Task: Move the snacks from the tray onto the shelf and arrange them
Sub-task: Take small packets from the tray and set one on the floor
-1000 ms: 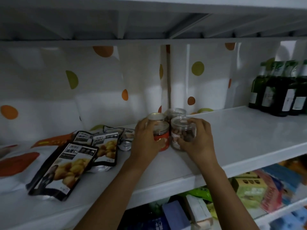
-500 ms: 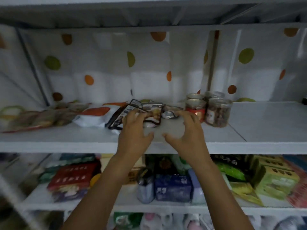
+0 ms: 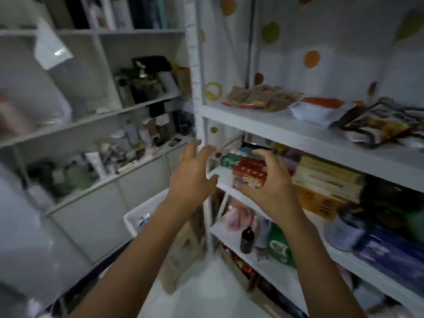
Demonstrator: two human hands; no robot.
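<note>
My left hand (image 3: pixel 191 177) and my right hand (image 3: pixel 273 182) hang in mid-air in front of the shelving, fingers spread, holding nothing. Below the left forearm stands the white tray (image 3: pixel 134 218) on the floor side, with a small packet showing inside it. The white shelf (image 3: pixel 275 125) at the upper right carries snack bags: brown and red packets (image 3: pixel 261 97), a white and orange bag (image 3: pixel 314 109) and dark chestnut pouches (image 3: pixel 378 122) at the right edge. The jars are out of view.
Lower shelves on the right hold boxes (image 3: pixel 325 177), a red pack (image 3: pixel 250 171), a dark bottle (image 3: pixel 247 239) and green bags. A second white shelving unit (image 3: pixel 110 111) at the left holds bottles and clutter. White floor lies between them. The picture is blurred.
My view has swung left and down, away from the jars and pouches. Both hands have drawn back off the shelf and now hover lower, in front of the shelf's left end.
</note>
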